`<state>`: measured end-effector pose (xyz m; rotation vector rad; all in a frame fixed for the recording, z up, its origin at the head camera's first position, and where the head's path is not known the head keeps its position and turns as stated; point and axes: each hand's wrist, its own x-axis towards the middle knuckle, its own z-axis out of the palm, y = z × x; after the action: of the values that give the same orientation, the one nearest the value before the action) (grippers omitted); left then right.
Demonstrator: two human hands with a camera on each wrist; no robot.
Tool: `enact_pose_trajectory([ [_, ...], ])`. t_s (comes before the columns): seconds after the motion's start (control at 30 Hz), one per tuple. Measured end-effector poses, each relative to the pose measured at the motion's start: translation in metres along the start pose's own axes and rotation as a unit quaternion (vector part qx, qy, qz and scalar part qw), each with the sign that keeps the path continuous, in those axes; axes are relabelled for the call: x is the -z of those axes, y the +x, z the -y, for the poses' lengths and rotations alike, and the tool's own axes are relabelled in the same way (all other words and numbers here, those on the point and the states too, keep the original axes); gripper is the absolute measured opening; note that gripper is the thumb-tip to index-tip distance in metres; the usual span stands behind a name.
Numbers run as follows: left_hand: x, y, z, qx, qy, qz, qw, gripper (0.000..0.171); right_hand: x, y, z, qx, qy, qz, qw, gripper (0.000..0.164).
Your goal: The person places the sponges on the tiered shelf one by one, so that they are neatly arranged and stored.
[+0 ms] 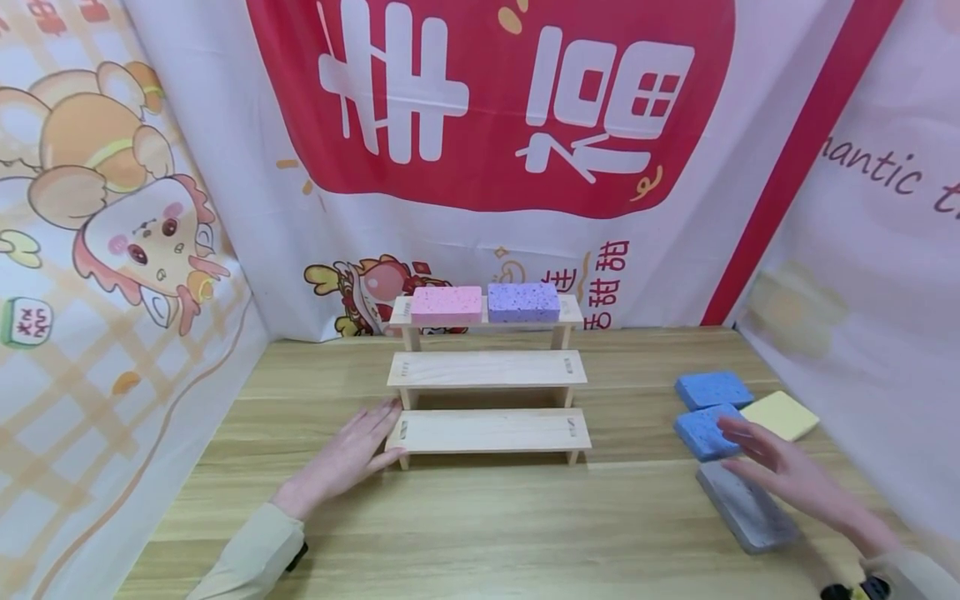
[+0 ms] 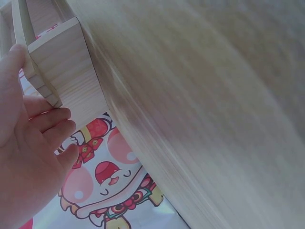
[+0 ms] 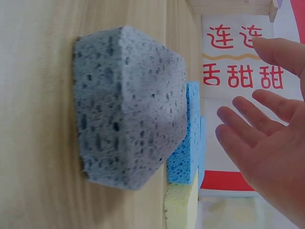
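Note:
A three-step wooden stand (image 1: 487, 429) sits mid-table, with a pink sponge (image 1: 446, 306) and a purple sponge (image 1: 523, 303) side by side on its top step. My left hand (image 1: 352, 454) grips the left end of the lowest step, thumb at the front edge and fingers along the back; the wrist view shows the thumb (image 2: 16, 57) against the board. To the right, my right hand (image 1: 787, 475) hovers over several sponges with fingers spread, holding nothing. Beneath it lie a grey sponge (image 3: 128, 109), two blue sponges (image 1: 712, 390) and a pale yellow sponge (image 1: 782, 415).
The wood-grain table (image 1: 510, 533) is bounded by a printed cloth (image 1: 480, 242) at the back, with more printed cloth at both sides. The right-hand cloth (image 1: 862, 333) stands close to the yellow sponge.

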<state>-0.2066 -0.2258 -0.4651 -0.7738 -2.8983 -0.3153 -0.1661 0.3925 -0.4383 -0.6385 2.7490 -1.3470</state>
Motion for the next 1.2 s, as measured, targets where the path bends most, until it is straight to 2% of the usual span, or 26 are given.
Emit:
enact_pose_trajectory([
  [0.17,0.001,0.000,0.000,-0.001,0.002,0.002,1.0000,0.076,-0.003,-0.007,-0.005,0.026,-0.016,-0.028,0.999,0.055],
  [0.27,0.001,0.000,-0.001,-0.004,0.004,-0.001,1.0000,0.076,-0.003,-0.011,-0.007,0.025,-0.021,-0.036,0.999,0.053],
  [0.47,0.002,0.000,-0.002,-0.008,0.006,-0.007,0.9999,0.076,-0.002,-0.019,-0.010,-0.001,-0.049,-0.052,0.997,0.053],
  [0.77,0.002,0.000,-0.002,-0.009,0.006,-0.007,0.9999,0.075,-0.005,-0.032,-0.015,-0.014,-0.082,-0.071,0.994,0.053],
  [0.97,0.004,0.000,-0.003,-0.014,0.010,-0.009,0.9998,0.074,-0.009,-0.038,-0.018,-0.052,-0.103,-0.063,0.991,0.057],
  [1.2,0.004,0.000,-0.003,-0.019,0.015,-0.013,0.9996,0.073,-0.014,-0.044,-0.020,-0.064,-0.117,-0.065,0.989,0.053],
])
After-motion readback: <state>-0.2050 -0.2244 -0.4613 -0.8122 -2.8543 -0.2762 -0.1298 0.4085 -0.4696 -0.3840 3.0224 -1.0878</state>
